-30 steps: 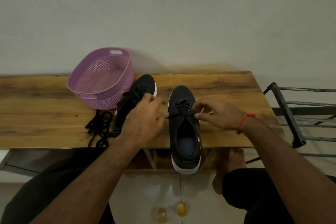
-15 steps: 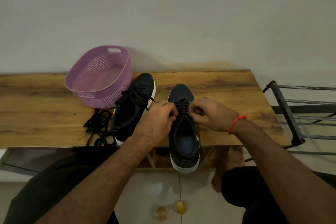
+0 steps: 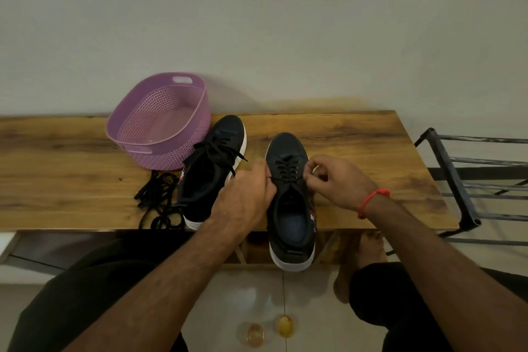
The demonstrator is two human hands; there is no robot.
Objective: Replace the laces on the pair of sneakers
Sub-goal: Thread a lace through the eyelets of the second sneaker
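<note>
Two black sneakers with white soles stand on the wooden table [image 3: 357,134]. The right sneaker [image 3: 291,208] hangs its heel over the front edge; a black lace [image 3: 286,170] runs through its upper eyelets. My left hand [image 3: 245,200] pinches the lace end at the shoe's left side. My right hand [image 3: 334,180], with a red thread at the wrist, pinches the other end at the right side. The left sneaker [image 3: 211,168] lies laced beside my left hand, its lace ends loose. A pile of loose black laces [image 3: 157,200] lies left of it.
A purple perforated basket [image 3: 160,123] stands tilted against the left sneaker's toe at the back. A dark metal rack [image 3: 463,180] stands right of the table. My knees and a bare foot [image 3: 357,263] are below the table's front edge.
Both hands came together at the right sneaker's lacing, then drew slightly apart to its two sides. The view shifted a little; the sneakers stayed put.
</note>
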